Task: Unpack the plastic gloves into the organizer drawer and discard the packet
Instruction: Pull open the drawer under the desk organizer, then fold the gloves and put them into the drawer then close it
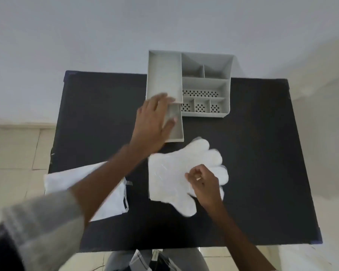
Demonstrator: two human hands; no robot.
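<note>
While the emptied packet [86,192] lies far left, the left hand [153,124], fingers spread flat, rests on the pulled-out drawer [174,130]. Gloves [176,177] lie just below-right, fingertips pointing right; the right hand [204,184] pinches them, nearer.

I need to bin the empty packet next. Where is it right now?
In the head view the packet lies flat at the black table's near-left edge, partly under the left forearm, left of the stack of gloves.

Looks like a plain indoor room: bare white wall [86,36], pale tiled floor [14,149], one black table [262,153] against it
</note>
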